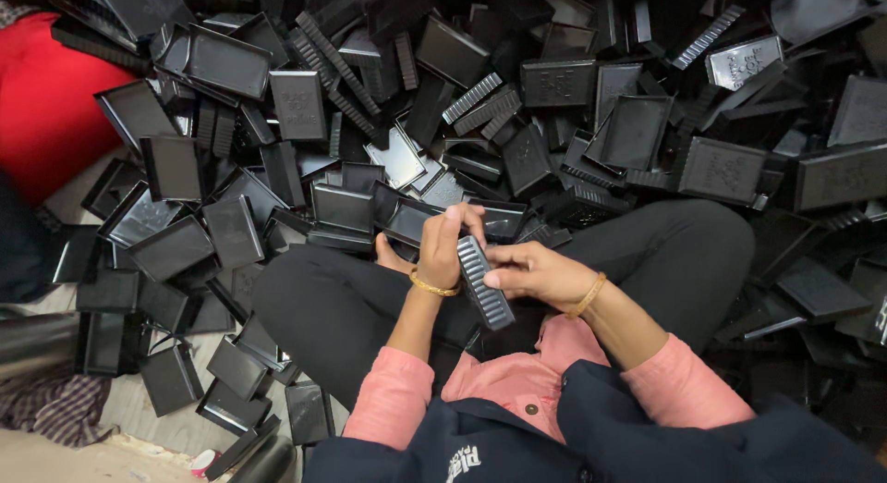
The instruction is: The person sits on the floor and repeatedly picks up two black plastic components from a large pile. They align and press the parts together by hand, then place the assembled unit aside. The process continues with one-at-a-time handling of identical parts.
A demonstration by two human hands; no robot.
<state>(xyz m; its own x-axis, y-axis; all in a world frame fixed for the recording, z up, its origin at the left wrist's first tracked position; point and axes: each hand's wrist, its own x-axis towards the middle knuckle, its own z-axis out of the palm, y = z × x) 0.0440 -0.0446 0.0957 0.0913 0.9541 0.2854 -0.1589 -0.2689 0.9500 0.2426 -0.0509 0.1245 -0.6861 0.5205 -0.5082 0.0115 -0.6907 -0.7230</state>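
Above the lap [351, 307], both hands meet on one ribbed black case [484, 281], held edge-up and tilted. Left hand [442, 250] wraps it from the far side, fingers closed over its upper end; right hand [536, 272] grips its near side, thumb pressed on the ribbed edge. Beyond the lap, a heap of black trays [517, 95] spreads wide. Left of the lap, more trays lie near a red cushion [46, 104].

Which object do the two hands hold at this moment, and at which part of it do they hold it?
A ribbed black plastic piece. The left hand grips its upper end; the right hand presses its right edge at the middle.
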